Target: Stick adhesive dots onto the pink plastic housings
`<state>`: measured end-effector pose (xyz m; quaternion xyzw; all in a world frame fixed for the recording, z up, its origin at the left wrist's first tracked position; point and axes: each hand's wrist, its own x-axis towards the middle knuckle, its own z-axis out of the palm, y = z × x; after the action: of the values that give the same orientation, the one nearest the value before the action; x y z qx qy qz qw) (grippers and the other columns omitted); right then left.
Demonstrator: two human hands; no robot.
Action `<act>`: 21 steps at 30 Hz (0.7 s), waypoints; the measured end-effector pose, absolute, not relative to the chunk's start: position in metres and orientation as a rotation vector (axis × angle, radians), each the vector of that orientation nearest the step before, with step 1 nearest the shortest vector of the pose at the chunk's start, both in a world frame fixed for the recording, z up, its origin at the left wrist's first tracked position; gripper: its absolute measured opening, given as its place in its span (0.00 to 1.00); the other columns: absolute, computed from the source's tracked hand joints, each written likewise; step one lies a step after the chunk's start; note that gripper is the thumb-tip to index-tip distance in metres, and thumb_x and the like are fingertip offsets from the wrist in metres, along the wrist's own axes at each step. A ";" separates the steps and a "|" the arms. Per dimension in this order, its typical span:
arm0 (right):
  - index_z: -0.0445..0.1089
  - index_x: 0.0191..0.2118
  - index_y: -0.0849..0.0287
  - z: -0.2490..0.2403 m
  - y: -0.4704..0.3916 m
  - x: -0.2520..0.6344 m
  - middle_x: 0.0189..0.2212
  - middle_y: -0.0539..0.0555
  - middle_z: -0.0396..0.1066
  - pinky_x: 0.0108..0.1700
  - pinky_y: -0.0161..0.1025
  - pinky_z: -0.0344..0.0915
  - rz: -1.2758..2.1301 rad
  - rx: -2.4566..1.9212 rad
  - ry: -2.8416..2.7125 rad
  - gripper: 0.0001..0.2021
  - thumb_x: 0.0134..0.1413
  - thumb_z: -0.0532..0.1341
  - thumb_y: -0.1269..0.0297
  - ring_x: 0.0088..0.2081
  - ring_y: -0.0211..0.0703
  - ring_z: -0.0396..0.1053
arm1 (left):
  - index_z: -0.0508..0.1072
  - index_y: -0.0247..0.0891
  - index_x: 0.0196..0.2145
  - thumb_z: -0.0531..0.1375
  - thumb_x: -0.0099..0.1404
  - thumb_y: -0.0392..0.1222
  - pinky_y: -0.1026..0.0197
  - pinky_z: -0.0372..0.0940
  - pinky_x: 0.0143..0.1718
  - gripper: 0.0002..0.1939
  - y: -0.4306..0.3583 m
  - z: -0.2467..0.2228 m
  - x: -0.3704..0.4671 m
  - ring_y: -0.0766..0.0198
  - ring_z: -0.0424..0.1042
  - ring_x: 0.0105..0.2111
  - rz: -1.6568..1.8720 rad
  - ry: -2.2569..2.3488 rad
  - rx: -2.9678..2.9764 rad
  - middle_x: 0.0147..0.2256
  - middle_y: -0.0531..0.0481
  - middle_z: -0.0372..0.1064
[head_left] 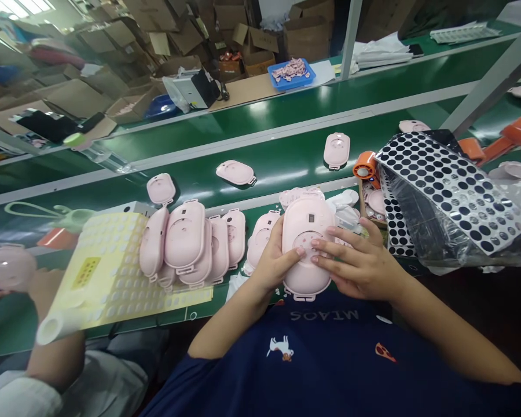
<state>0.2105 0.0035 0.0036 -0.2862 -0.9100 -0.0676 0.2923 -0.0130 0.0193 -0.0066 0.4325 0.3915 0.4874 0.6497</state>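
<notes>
A pale pink plastic casing with a small dark square window and a round recess is held upright in front of my chest. My left hand grips its left side, with the thumb over the front face. Across the lower front, my right hand presses its fingertips around the recess; the little finger is raised clear. To the left, several similar pink casings lean in a stacked row. Another pink casing lies just beyond my left hand, partly hidden by it.
A yellow sheet of white round stickers lies left, near a co-worker's arm. At right are a sheet of black dots over plastic wrap and an orange handheld fan. Single pink casings sit on the green belt.
</notes>
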 end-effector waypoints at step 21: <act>0.79 0.43 0.56 -0.057 0.024 0.240 0.44 0.56 0.80 0.52 0.47 0.63 0.159 -1.636 -2.356 0.11 0.62 0.58 0.70 0.46 0.48 0.74 | 0.71 0.42 0.55 0.76 0.45 0.43 0.58 0.73 0.42 0.39 0.049 -0.011 -0.076 0.54 0.76 0.43 1.405 1.185 0.986 0.46 0.46 0.76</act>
<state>0.2395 0.0242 -0.0575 -0.5644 -0.8127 0.0548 0.1341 -0.0756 0.0490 -0.0111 0.4082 0.4909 0.5819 0.5038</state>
